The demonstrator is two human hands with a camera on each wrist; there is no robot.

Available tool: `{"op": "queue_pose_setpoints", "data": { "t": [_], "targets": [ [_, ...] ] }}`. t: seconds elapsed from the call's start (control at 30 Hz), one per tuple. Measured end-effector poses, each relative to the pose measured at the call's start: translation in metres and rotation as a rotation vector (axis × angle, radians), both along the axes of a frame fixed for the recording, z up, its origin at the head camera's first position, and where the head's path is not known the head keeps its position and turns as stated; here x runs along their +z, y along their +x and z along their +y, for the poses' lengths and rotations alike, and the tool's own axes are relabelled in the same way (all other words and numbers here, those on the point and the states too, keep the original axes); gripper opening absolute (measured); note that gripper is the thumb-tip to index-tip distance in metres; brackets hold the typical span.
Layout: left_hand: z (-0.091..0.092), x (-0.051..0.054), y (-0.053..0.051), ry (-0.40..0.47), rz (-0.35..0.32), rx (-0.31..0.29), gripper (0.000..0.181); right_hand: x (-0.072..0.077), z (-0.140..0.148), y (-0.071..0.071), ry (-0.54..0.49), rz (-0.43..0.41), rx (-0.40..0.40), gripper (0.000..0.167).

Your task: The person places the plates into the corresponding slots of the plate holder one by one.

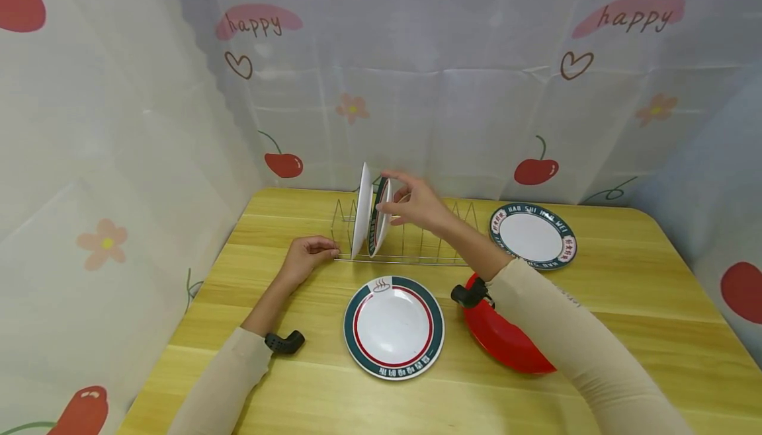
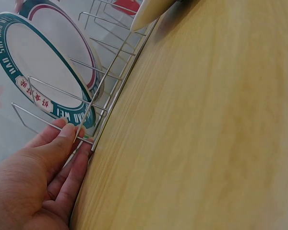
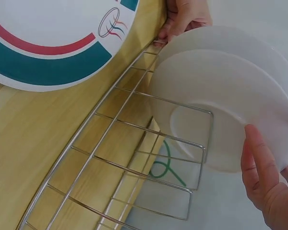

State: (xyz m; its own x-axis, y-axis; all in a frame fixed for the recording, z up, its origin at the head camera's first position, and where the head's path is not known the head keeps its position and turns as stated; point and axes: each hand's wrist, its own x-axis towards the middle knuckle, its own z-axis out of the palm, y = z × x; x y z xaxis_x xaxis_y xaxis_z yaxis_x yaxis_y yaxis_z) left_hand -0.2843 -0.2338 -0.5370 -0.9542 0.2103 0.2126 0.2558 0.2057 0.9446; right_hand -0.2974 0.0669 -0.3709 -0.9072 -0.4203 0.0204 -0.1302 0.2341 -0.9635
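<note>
At left, beside a pale cloth backdrop [image 1: 464,111] printed with cherries, flowers and the word "happy," a person's left hand [image 1: 306,258] rests at the near left end of a wire rack [image 1: 411,262], its grip pinching the metal between thumb and fingers. The rack stands along the back of a wood-grain counter [image 1: 297,382]. Next, a white plate [image 1: 360,217] stands on edge between the wires; its lettered green border shows in the left-wrist view. Just to its right, a green-banded plate [image 1: 381,217] also stands on edge in the rack, slightly tilted, its plain white back facing right. The right hand [image 1: 419,207] holds that plate near its upper rim, grip grasping it with thumb and fingers. In front of the rack, a red-ringed plate [image 1: 394,329] with a steaming-bowl emblem lies flat. Farther right, a red dish [image 1: 506,336] sits partly hidden beneath the beige right sleeve [image 1: 571,329]. Beyond it, near the counter's back edge, lies an oval-looking plate [image 1: 530,237] lettered "HAO SHI HAO WEI."
</note>
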Motion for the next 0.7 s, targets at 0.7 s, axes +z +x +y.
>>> {"op": "queue_pose_setpoints", "data": {
  "t": [0.7],
  "targets": [
    [0.001, 0.002, 0.002, -0.022, 0.002, 0.003, 0.012, -0.012, 0.002, 0.008, 0.081, 0.092, 0.015, 0.081]
  ]
}}
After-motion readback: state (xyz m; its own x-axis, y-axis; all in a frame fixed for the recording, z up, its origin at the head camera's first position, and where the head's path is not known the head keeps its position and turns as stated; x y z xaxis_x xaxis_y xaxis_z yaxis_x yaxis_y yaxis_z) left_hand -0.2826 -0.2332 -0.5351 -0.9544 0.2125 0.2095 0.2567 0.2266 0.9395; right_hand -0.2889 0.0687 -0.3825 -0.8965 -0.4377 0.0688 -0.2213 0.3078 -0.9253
